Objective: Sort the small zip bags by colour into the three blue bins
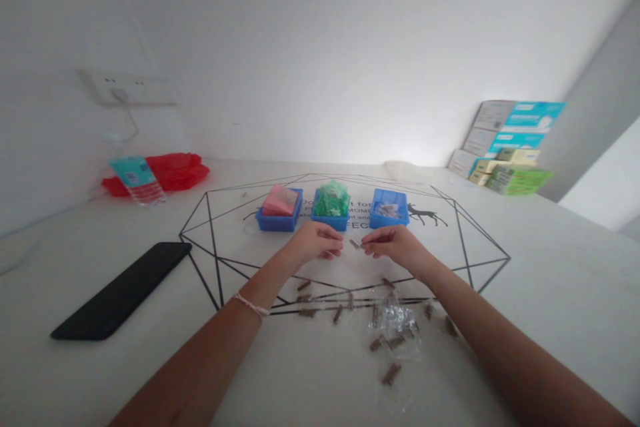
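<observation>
My left hand [320,241] is pinched closed just in front of the middle blue bin [330,223]; what its fingertips hold, if anything, I cannot make out. Facing it, my right hand [393,245] is closed at the fingertips on a small silvery metal piece [355,244], which points toward the left hand. Green wrapped packets [332,198] fill the middle bin. Pink packets [280,200] sit in the left blue bin [278,223]. Inside the right blue bin [390,221] lie small clear bags [389,209] with pieces in them.
Nearer my body, several small brownish metal pieces [391,373] and clear plastic bags [395,315] lie scattered. A black flat slab [125,291] rests at left. Behind it are a red bag [177,172] and a blue-labelled packet [135,177]. Boxes [520,133] stand stacked at far right.
</observation>
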The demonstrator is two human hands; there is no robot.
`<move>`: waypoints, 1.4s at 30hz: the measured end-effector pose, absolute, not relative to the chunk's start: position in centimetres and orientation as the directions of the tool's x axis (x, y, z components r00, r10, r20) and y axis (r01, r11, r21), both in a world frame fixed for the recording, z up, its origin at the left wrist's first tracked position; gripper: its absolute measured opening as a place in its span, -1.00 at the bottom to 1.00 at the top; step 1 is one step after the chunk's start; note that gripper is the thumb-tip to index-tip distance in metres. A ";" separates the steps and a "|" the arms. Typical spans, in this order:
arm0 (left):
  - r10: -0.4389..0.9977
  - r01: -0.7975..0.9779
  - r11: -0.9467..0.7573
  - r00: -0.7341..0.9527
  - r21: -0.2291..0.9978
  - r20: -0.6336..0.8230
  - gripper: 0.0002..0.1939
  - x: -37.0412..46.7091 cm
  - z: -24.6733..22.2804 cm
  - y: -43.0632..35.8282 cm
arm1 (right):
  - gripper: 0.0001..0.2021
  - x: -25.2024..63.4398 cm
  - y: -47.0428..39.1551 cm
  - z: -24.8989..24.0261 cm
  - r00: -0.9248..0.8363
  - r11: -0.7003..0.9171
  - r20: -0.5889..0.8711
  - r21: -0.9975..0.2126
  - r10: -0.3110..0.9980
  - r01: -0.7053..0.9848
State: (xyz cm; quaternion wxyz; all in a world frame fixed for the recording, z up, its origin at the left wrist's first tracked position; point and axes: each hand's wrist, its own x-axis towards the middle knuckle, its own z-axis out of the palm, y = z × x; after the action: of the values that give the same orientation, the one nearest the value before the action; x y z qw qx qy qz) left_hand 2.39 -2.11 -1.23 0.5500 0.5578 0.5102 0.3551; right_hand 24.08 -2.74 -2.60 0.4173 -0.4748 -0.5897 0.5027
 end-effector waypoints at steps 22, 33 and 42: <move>0.944 0.308 0.102 0.271 0.946 -0.190 -0.89 2.7 -0.9 -2.4 | -0.65 28.2 -4.3 0.8 -0.463 0.184 -0.312 -0.629 0.830 0.755; 0.929 0.271 0.124 0.308 0.955 -0.208 -0.81 2.7 -0.9 -2.5 | -0.73 27.9 -3.4 0.2 -0.424 0.075 -0.106 -0.919 0.900 0.388; 0.853 0.123 0.189 0.470 0.974 -0.225 -0.61 2.7 -1.9 -2.6 | -0.89 24.5 -3.3 -1.6 -0.199 -0.139 -0.151 -0.988 0.968 0.073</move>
State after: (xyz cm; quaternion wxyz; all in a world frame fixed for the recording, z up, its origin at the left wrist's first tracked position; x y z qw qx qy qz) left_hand 2.73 -2.55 -1.94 0.6409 0.5694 0.4288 0.2848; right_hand 24.54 -3.26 -1.58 0.3933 -0.4957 -0.5249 0.5692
